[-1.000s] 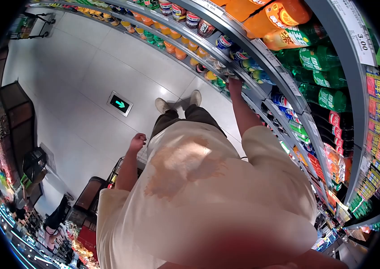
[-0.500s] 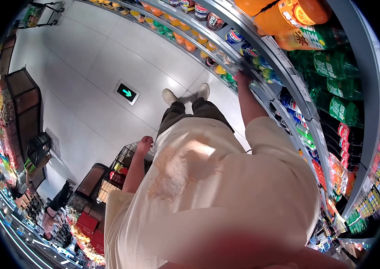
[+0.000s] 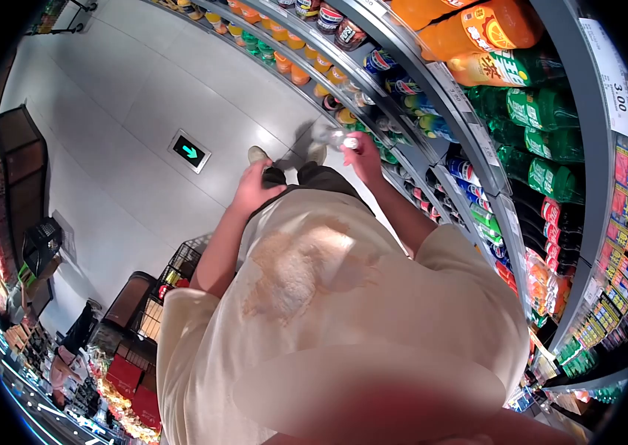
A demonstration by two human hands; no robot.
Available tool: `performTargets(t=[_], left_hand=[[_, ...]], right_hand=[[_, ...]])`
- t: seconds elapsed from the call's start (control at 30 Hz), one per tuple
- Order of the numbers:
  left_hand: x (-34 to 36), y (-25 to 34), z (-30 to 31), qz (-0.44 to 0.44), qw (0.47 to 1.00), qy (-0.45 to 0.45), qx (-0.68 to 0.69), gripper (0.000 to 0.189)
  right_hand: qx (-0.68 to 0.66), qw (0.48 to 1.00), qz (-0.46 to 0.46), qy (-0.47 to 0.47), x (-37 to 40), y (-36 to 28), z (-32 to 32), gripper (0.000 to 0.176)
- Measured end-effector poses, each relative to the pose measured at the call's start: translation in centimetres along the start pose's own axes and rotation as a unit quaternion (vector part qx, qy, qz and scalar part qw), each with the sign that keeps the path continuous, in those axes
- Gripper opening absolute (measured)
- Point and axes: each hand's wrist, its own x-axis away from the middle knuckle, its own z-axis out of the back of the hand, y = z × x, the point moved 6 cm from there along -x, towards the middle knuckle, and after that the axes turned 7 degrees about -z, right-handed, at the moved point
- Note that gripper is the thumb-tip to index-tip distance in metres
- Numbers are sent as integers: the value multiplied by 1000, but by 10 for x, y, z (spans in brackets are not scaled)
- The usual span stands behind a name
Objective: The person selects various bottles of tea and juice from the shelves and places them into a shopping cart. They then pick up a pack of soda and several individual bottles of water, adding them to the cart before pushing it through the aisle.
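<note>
Where the drinks shelf (image 3: pixel 572 55) curves alongside the right arm, I log these entries from my remote seat.

Right hand (image 3: pixel 363 161): aisle side of the shelf, near its lower tiers; fingers closed around one end of a clear bottle. Whether the knuckles touch the shelf, I cannot tell.

Clear bottle (image 3: pixel 326 136): one, blurred, white at the gripped end, label unreadable; held out from the shelf over the aisle floor.

Left hand (image 3: pixel 253 189): farther from the shelf than the right, in front of the dark trousers; fingers loosely spread, nothing seen in them, apart from the bottle.

Stock on the shelf: orange bottles (image 3: pixel 481 33) and green bottles (image 3: pixel 540 141), lying with ends toward the aisle.

Floor sign (image 3: pixel 190 151): one, green arrow, well apart from the shelf.

Wire cart (image 3: pixel 189 257): one, well apart from the shelf, beyond the left arm.

Step in hand, as I judge it: keeping a single bottle clear of the shelf. The next move, in my judgement, calls for a firm right grip and clearance from the shelf edge; the left hand seems free to assist.
</note>
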Motion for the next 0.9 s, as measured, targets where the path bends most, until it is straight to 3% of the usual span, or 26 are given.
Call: performTargets(t=[0.07, 0.13, 0.2, 0.27, 0.33, 0.4, 0.43, 0.47, 0.53, 0.6, 0.67, 0.73, 0.8, 0.9], left_hand=[[-35, 42, 3, -85, 995, 19, -46, 84], [-63, 79, 10, -194, 979, 40, -42, 84], [-74, 62, -4, -98, 990, -43, 88, 78], [-66, 36, -13, 22, 976, -85, 199, 75], [-49, -8, -22, 39, 968, 1, 248, 63], [-29, -48, -28, 93, 954, 72, 277, 46], [-19, -38, -17, 109, 918, 61, 377, 39], [-7, -64, -20, 125, 936, 69, 321, 37], [23, -80, -7, 205, 948, 98, 225, 42], [51, -95, -7, 235, 886, 169, 362, 35], [75, -102, -12, 270, 830, 216, 437, 31], [84, -101, -5, 306, 801, 238, 457, 28], [87, -100, -4, 298, 792, 257, 467, 28], [92, -95, -4, 310, 787, 258, 467, 29]], right_hand=[[50, 994, -33, -89, 17, -36, -37, 32], [41, 979, -64, -188, 30, -64, -67, 33], [-17, 970, -63, -236, 24, -68, -79, 31], [-96, 962, -100, -237, 15, -62, -72, 44], [-46, 970, -179, -158, -3, -27, -39, 50], [24, 965, -241, -97, -28, 64, 31, 63], [62, 954, -293, -19, -32, 95, 70, 68], [101, 933, -342, 57, -32, 120, 109, 73], [51, 902, -343, 257, -29, 165, 194, 69], [-27, 857, -312, 410, -18, 162, 243, 60], [-40, 855, -261, 447, -19, 151, 269, 52], [33, 898, -211, 386, -36, 159, 300, 53], [-29, 887, -246, 390, -64, 199, 332, 61], [-39, 880, -265, 393, -66, 185, 319, 60]])
